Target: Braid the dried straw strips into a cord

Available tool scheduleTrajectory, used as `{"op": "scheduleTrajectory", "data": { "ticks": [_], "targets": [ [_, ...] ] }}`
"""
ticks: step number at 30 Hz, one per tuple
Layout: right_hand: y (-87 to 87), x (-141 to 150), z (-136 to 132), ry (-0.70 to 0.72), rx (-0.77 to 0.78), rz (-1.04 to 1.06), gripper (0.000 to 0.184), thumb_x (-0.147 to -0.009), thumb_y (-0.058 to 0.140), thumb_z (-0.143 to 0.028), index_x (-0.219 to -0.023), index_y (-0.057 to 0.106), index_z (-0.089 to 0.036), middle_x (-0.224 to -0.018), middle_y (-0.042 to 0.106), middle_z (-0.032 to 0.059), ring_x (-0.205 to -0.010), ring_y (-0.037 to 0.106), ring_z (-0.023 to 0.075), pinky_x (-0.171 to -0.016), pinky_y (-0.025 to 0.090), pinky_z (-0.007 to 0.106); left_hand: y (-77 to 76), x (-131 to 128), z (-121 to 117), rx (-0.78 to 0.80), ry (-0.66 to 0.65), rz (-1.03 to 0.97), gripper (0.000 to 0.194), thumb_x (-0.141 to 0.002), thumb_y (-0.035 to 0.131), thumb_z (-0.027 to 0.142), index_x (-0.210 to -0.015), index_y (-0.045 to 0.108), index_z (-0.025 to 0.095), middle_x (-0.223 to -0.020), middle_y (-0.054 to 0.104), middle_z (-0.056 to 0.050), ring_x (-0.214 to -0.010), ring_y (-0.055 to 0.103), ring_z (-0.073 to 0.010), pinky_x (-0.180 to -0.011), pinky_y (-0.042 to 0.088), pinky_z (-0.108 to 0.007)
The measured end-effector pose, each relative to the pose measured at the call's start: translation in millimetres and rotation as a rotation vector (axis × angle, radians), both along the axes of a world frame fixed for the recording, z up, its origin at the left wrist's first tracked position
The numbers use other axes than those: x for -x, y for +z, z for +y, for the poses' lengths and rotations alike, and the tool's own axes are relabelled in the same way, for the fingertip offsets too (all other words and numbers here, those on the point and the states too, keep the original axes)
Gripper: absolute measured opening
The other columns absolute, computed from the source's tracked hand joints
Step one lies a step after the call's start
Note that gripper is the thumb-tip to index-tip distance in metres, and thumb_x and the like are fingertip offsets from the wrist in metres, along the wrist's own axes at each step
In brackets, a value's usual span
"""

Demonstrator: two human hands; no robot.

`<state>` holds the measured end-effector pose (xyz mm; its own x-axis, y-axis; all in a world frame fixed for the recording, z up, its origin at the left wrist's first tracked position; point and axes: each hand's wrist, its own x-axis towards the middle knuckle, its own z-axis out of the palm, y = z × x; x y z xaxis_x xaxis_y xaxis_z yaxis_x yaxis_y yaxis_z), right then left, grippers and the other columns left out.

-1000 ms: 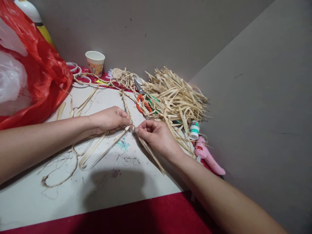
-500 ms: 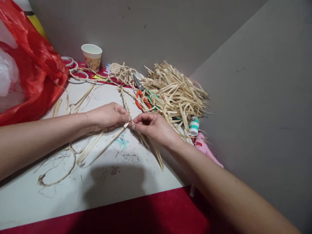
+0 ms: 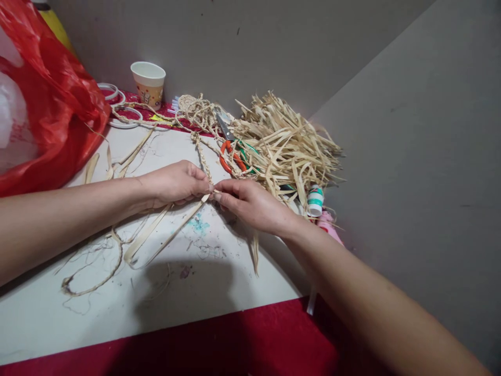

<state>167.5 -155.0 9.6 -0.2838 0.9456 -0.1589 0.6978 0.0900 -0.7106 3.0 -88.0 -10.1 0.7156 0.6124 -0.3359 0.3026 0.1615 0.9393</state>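
Observation:
A braid of pale dried straw runs from a knotted end at the back of the white board down to my fingers. My left hand is closed, its thumb and fingers pinching the braid's near end. Against it, my right hand is closed too, pinching the straw strands where they leave the braid. One flat straw strand slants down to the left from the pinch. Another loose strand hangs out below my right hand. My fingers hide the exact crossing of the strands.
A heap of dried straw lies at the back right, with orange-handled scissors beside it. A paper cup, white rings and a red plastic bag stand at the back left. A small white-and-green bottle lies right.
My right hand has turned and closed in against my left fingertips. The loose strands below it have shifted, more of them now hidden behind the hand. The left hand stays at the braid.

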Motion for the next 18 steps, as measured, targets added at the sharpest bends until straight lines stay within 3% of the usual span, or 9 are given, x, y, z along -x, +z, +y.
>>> {"op": "scheduleTrajectory", "data": {
  "ticks": [6,12,18],
  "targets": [
    [-2.2,-4.5,1.8,0.048,-0.050,-0.063,0.027,-0.089,0.043,-0.029,-0.065,0.048,-0.015,-0.061,0.046,-0.0017,-0.058,0.039,0.0094,-0.057,0.029,0.023,-0.1,0.6,-0.3,0.011,-0.014,0.014,0.022,-0.076,0.058,0.025,-0.056,0.053,0.016,-0.040,0.031,0.007,-0.032,0.024,-0.0032,-0.035,0.015,-0.021],
    [-3.5,-3.7,5.0,0.097,-0.034,-0.113,0.025,-0.089,0.039,-0.025,-0.071,0.053,-0.015,-0.069,0.054,0.0013,-0.064,0.045,0.0112,-0.061,0.032,0.023,-1.0,0.8,2.1,0.024,-0.052,0.009,0.021,-0.076,0.058,0.025,-0.058,0.054,0.016,-0.041,0.033,0.006,-0.033,0.024,-0.0034,-0.035,0.015,-0.021],
    [-7.0,-4.9,6.3,0.108,-0.074,-0.142,0.027,-0.089,0.041,-0.027,-0.064,0.047,-0.017,-0.061,0.047,-0.0015,-0.058,0.039,0.0101,-0.059,0.028,0.023,-2.6,1.5,3.2,0.055,-0.073,-0.011,0.023,-0.076,0.058,0.024,-0.056,0.050,0.017,-0.042,0.030,0.007,-0.034,0.023,-0.0030,-0.036,0.014,-0.021]
  ]
}}
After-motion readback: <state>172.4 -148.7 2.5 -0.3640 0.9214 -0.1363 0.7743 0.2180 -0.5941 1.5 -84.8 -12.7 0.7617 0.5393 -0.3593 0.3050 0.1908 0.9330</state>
